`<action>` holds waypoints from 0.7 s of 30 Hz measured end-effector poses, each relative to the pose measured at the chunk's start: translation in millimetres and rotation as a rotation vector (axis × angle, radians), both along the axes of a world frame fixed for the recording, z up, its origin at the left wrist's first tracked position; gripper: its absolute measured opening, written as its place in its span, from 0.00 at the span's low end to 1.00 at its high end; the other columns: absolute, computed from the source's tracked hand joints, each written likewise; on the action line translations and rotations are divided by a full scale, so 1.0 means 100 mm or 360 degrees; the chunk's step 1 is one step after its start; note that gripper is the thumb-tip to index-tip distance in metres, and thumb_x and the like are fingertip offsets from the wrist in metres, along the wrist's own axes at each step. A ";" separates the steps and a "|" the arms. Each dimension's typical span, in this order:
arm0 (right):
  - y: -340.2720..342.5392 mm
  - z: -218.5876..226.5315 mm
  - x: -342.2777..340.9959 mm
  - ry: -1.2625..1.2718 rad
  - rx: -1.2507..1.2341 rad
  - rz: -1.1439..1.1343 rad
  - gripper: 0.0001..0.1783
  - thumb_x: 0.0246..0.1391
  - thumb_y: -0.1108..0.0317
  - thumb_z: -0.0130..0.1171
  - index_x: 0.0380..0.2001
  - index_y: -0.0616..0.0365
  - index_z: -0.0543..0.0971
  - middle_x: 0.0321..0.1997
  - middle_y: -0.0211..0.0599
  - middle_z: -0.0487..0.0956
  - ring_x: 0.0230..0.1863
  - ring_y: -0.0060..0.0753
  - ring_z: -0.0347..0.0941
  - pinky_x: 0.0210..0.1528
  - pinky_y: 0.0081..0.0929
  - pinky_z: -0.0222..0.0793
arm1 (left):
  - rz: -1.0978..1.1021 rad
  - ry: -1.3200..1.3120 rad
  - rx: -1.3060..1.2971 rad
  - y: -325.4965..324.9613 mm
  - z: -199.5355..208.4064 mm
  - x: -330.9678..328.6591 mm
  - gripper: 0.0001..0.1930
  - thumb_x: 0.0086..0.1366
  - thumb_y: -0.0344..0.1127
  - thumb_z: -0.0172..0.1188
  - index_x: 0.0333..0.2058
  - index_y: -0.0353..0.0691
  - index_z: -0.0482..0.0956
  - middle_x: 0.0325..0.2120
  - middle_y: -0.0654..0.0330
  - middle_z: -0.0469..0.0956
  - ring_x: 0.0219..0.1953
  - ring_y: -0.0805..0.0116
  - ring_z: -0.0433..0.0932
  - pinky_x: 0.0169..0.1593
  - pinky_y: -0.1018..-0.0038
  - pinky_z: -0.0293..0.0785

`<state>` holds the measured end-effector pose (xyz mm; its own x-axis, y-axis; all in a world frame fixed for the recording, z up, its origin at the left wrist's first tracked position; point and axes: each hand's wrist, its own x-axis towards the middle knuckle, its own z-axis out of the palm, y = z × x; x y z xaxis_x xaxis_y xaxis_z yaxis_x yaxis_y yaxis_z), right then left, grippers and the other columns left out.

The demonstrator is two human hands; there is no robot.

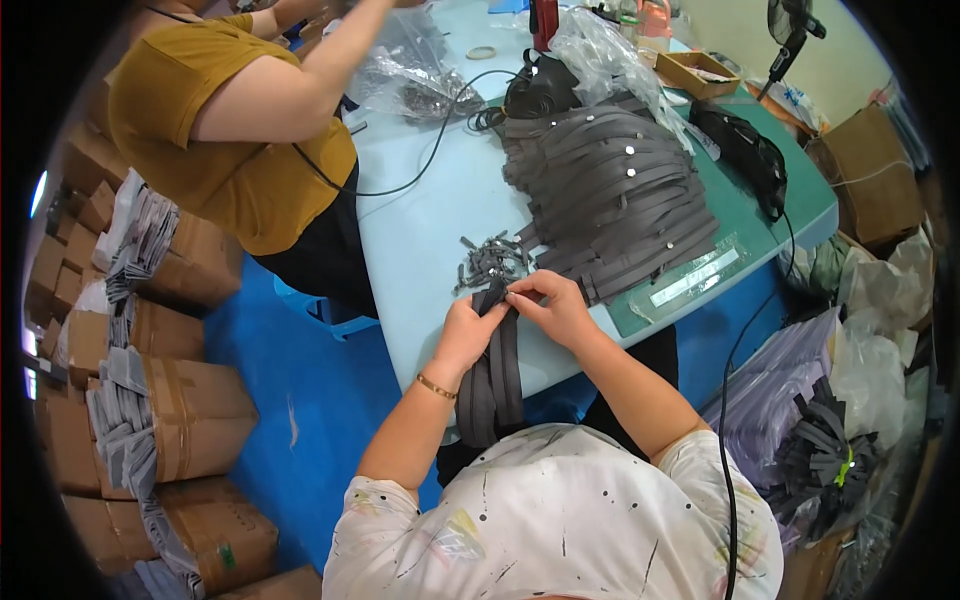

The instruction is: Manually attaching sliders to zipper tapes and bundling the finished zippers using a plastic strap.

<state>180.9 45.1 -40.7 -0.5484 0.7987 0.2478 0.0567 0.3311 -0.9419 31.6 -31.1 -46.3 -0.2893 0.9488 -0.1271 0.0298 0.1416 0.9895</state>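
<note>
My left hand (470,335) is closed around the upper end of a dark grey zipper (492,385), whose long strips hang over the table's front edge toward my lap. Thumb and forefinger of my right hand (556,308) pinch at that same end; any small part between them is too small to make out. Just beyond my hands lies a little pile of dark zipper sliders (490,260). To the right of it, a broad layered stack of dark grey zippers (615,190) covers much of the table.
A co-worker in a mustard shirt (215,120) stands at the table's left side. Clear plastic bags (405,60), a black cable (430,150), a black pouch-like item (740,155) and a cardboard tray (698,75) lie on the table (420,235). Cartons (195,420) line the left.
</note>
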 end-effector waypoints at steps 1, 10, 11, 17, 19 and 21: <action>0.00 0.01 -0.01 0.0005 0.0011 0.0001 0.07 0.45 0.73 0.63 0.31 0.62 0.79 0.27 0.31 0.75 0.27 0.18 0.70 0.30 0.17 0.66 | 0.0001 0.0005 0.0011 0.00 0.01 0.00 0.10 0.57 0.31 0.60 0.35 0.30 0.78 0.28 0.63 0.78 0.30 0.79 0.73 0.34 0.79 0.71; -0.02 0.02 0.00 -0.0095 0.0210 -0.0044 0.06 0.45 0.72 0.64 0.28 0.61 0.79 0.24 0.33 0.73 0.25 0.22 0.71 0.29 0.18 0.67 | 0.0006 -0.0044 0.0013 -0.03 0.01 0.02 0.10 0.57 0.32 0.60 0.35 0.31 0.77 0.28 0.64 0.78 0.30 0.79 0.73 0.33 0.80 0.70; -0.03 0.00 -0.01 -0.0093 0.0206 -0.0045 0.06 0.45 0.72 0.64 0.28 0.61 0.79 0.24 0.33 0.73 0.25 0.22 0.71 0.29 0.18 0.67 | 0.0005 -0.0042 0.0009 -0.03 0.00 0.01 0.10 0.57 0.32 0.60 0.35 0.31 0.77 0.28 0.64 0.78 0.30 0.79 0.73 0.33 0.80 0.70; -0.03 -0.02 -0.01 -0.0005 0.0196 -0.0124 0.06 0.45 0.72 0.64 0.26 0.62 0.78 0.24 0.34 0.73 0.23 0.23 0.70 0.27 0.20 0.66 | -0.0099 0.0113 -0.0161 -0.02 0.18 0.03 0.10 0.57 0.31 0.60 0.35 0.32 0.78 0.28 0.64 0.78 0.29 0.80 0.73 0.32 0.80 0.70; -0.03 0.00 -0.02 0.0029 0.0221 -0.0089 0.06 0.45 0.72 0.64 0.26 0.62 0.78 0.24 0.34 0.73 0.24 0.24 0.71 0.27 0.20 0.66 | -0.0125 -0.0005 -0.0221 -0.03 0.22 0.02 0.10 0.57 0.32 0.60 0.35 0.32 0.78 0.28 0.65 0.78 0.29 0.80 0.73 0.33 0.81 0.70; -0.03 0.02 -0.01 -0.0030 0.0195 -0.0085 0.07 0.45 0.70 0.64 0.25 0.62 0.78 0.23 0.36 0.73 0.25 0.30 0.73 0.29 0.23 0.69 | -0.0132 -0.0078 -0.0143 -0.04 0.18 0.02 0.10 0.57 0.32 0.60 0.35 0.32 0.78 0.28 0.65 0.78 0.29 0.80 0.72 0.33 0.81 0.70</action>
<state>179.8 42.5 -38.9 -0.5112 0.7915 0.3350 0.0949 0.4394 -0.8933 33.7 -35.0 -28.4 -0.2019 0.9533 -0.2247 -0.0033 0.2288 0.9735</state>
